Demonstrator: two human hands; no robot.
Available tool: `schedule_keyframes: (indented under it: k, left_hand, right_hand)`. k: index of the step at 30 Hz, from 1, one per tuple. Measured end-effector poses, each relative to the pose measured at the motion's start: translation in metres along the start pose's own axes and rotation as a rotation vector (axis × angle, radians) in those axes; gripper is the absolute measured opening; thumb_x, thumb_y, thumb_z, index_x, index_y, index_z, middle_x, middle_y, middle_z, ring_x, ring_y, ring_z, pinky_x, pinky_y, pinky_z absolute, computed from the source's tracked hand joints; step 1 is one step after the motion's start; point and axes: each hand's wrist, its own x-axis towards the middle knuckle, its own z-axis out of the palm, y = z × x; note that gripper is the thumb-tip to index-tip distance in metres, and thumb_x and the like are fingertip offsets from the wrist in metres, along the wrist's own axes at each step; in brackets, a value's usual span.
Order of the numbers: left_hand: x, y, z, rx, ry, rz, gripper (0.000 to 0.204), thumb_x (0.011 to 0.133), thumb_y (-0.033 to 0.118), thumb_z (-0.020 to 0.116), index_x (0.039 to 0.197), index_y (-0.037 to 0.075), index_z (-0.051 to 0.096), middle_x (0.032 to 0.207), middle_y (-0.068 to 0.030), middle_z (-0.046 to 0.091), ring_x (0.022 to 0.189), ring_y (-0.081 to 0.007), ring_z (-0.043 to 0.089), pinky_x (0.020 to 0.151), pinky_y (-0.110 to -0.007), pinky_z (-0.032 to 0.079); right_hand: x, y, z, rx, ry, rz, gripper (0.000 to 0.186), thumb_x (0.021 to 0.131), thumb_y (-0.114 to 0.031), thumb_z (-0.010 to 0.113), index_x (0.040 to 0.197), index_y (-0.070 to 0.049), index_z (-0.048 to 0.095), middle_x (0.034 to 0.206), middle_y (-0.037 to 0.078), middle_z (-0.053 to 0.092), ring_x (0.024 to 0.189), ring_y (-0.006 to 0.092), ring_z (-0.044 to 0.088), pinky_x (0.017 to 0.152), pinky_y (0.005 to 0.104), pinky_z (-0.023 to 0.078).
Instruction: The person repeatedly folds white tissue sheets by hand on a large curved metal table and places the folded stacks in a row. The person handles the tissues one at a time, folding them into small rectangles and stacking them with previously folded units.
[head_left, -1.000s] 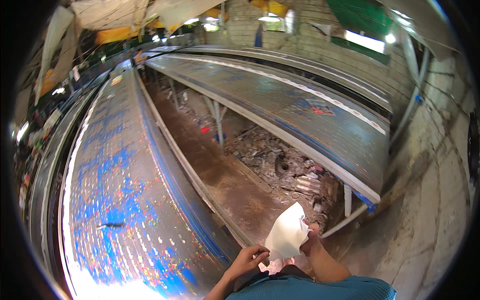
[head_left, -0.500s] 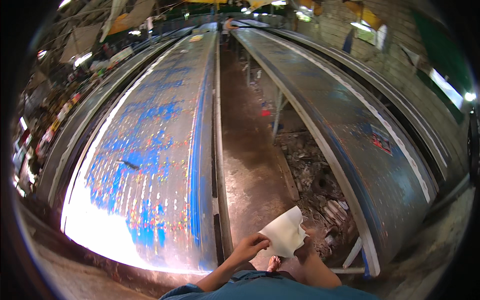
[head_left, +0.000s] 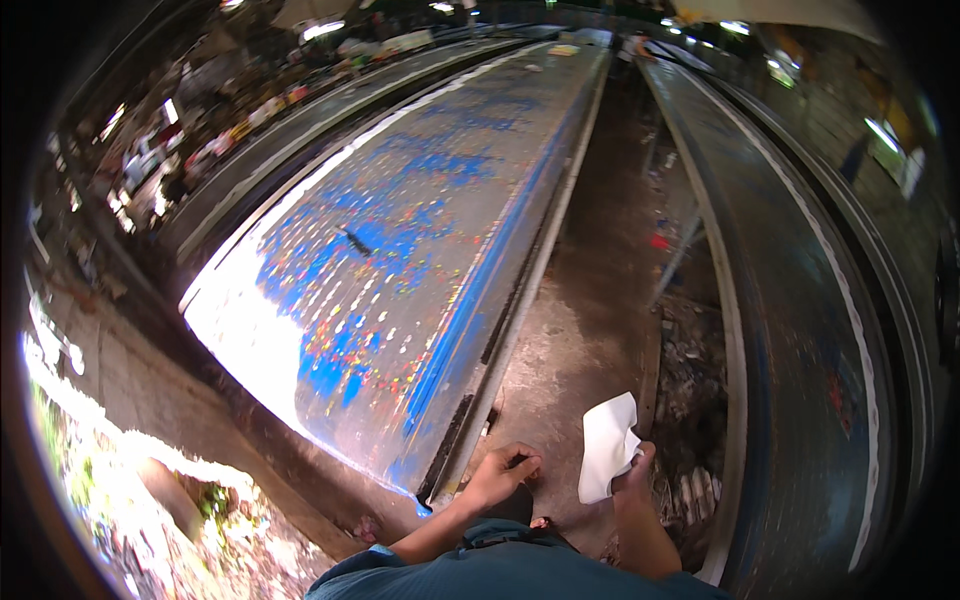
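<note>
My right hand (head_left: 632, 478) grips a white sheet (head_left: 606, 447) by its lower right edge, where it is creased. Whether the sheet is paper or cloth I cannot tell. It hangs over the aisle floor, slightly curved. My left hand (head_left: 502, 476) is apart from the sheet, to its left, close to the near corner of the long left table (head_left: 440, 350). Its fingers are curled in, and whatever may be inside them is hidden.
The left table's top carries blue patches, coloured specks and a small dark object (head_left: 357, 242). Another long table (head_left: 790, 300) runs along the right. Between them lies a concrete aisle (head_left: 560, 350), with debris (head_left: 690, 400) under the right table. A person (head_left: 630, 45) stands far down the aisle.
My left hand has let go of the sheet and moved away from it. The sheet now hangs from my right hand alone. The view has turned left, bringing bright ground into the lower left.
</note>
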Motion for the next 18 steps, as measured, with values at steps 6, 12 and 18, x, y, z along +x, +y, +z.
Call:
schedule_keyframes:
  k: [6,12,18]
  left_hand:
    - [0.002,0.002,-0.03,-0.068,0.297,0.043,0.017,0.096,0.013,0.059,0.099,-0.004,0.063,0.086,-0.0059,0.065,0.081,-0.0126,0.062,0.077,-0.028,0.05]
    - [0.021,-0.002,-0.063,-0.17,0.539,0.064,0.036,0.101,0.031,0.05,0.1,-0.003,0.062,0.086,-0.0075,0.066,0.082,-0.0147,0.062,0.077,-0.029,0.05]
    - [0.045,-0.027,-0.114,-0.48,0.978,0.257,0.029,0.102,0.026,0.049,0.112,0.0,0.051,0.087,-0.008,0.062,0.08,-0.0167,0.06,0.078,-0.032,0.049]
  right_hand:
    - [0.123,-0.032,0.088,-0.287,-0.244,-0.151,0.048,0.085,-0.037,0.044,0.113,-0.001,0.062,0.102,0.01,0.067,0.093,0.0238,0.065,0.083,0.0369,0.053]
    - [0.233,-0.041,0.245,0.053,-0.691,0.092,0.044,0.084,-0.016,0.05,0.122,0.004,0.057,0.108,0.015,0.066,0.095,0.0283,0.066,0.083,0.04,0.055]
    - [0.242,0.108,0.334,-0.462,-1.2,0.443,0.016,0.087,-0.013,0.065,0.1,-0.004,0.064,0.086,-0.001,0.062,0.074,0.0072,0.057,0.067,0.0229,0.046]
